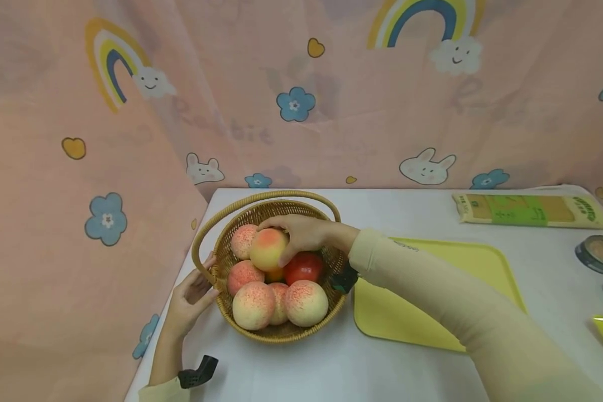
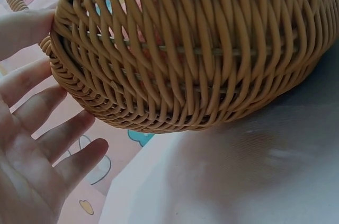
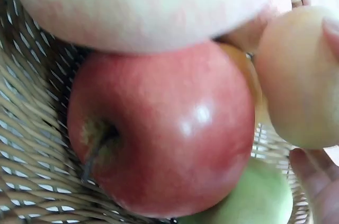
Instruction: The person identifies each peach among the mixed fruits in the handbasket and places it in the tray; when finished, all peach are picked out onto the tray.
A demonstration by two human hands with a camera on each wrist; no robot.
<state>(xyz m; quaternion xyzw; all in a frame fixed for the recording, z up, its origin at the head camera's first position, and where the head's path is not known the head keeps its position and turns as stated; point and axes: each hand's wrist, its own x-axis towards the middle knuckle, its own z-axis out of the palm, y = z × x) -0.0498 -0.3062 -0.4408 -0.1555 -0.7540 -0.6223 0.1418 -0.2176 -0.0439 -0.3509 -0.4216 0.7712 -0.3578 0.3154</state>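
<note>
Apparently, picking up a peach [image 1: 267, 254] is the step in hand. Nearest lies desk [image 1: 281, 371]; beyond, the left hand [image 1: 192, 298] rests spread fingers on the rim of the basket [image 1: 273, 338]. Inside, the right hand [image 1: 305, 230] grips that peach beside the apple [image 1: 304, 267]. The next move likely calls for lifting clear of the handle [image 1: 281, 194], arched left and far; rightward, the tray [image 1: 487, 279] offers open room.

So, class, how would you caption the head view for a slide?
Left hand touches the basket; right hand holds a yellow-red fruit near a red apple.
</note>
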